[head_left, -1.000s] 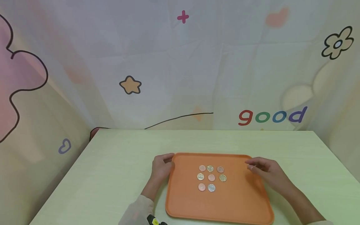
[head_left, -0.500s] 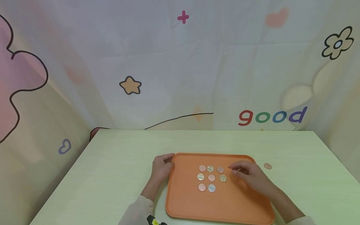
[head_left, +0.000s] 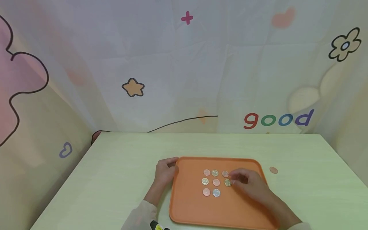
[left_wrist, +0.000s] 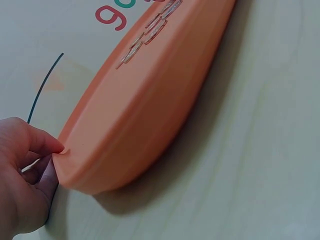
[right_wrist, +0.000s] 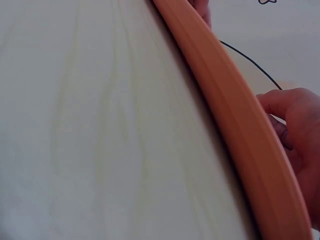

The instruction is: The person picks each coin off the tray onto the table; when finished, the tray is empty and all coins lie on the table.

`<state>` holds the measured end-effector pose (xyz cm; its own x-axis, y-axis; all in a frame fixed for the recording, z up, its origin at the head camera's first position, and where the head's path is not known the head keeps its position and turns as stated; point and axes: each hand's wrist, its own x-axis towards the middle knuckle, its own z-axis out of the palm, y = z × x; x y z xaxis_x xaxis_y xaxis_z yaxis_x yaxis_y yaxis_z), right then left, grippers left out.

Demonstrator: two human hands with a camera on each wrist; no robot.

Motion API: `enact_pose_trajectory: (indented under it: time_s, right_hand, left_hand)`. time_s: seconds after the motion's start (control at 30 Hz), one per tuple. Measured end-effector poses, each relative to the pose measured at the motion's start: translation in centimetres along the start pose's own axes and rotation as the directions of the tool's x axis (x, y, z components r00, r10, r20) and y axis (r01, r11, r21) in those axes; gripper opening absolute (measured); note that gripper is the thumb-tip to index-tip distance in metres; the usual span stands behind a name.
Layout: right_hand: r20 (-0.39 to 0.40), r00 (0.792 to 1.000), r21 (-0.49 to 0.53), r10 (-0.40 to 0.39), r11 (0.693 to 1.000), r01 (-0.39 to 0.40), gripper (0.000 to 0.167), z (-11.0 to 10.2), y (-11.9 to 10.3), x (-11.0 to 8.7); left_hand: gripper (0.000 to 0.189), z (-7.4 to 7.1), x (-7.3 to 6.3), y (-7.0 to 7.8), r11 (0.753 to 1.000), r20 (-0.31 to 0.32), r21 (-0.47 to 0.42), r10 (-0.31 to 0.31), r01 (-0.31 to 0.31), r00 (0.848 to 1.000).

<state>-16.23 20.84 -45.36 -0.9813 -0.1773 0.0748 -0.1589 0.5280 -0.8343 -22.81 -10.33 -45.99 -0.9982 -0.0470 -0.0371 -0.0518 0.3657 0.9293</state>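
An orange tray [head_left: 189,207] lies on the table, several coins in loose rows on it. My left hand [head_left: 166,172] grips the tray at its far left corner; the left wrist view shows fingers and thumb [left_wrist: 46,186] around the rim. Over the tray's right half, my right hand [head_left: 250,185] bends its fingers, thumb apart from the index finger. Its fingertips are right at the edge of two coins in the right column, a copper coin [head_left: 225,174] and a gold-coloured coin [head_left: 227,182]. In the right wrist view, the tray's side [right_wrist: 235,115] hides its fingertips.
A single copper coin [head_left: 273,170] lies on the pale table [head_left: 129,150], right of the tray. Behind the table hangs a printed cloth [head_left: 172,70]. A silver-coloured coin [head_left: 216,192] sits in the row nearest me.
My right hand has moved left from the tray's right edge to the coins, uncovering the copper coin on the table. The left hand, tray and coins on it stay put.
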Motion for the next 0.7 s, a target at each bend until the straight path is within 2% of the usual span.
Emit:
enact_pose_trajectory:
  time_s: [0.13,0.7]
  right_hand:
    - [0.003,1.0,-0.007,0.008,1.0,-0.008,0.019,0.15,0.12,-0.11]
    - [0.033,0.998,-0.13,-0.061,0.989,0.065,0.019,0.37,0.34,0.16]
  left_hand:
    - [0.047,-0.04,-0.14,-0.02,1.0,0.005,0.002,0.009,-0.009,1.0]
    - [0.047,-0.05,-0.33,0.06,0.999,-0.002,0.014,0.038,-0.038,0.999]
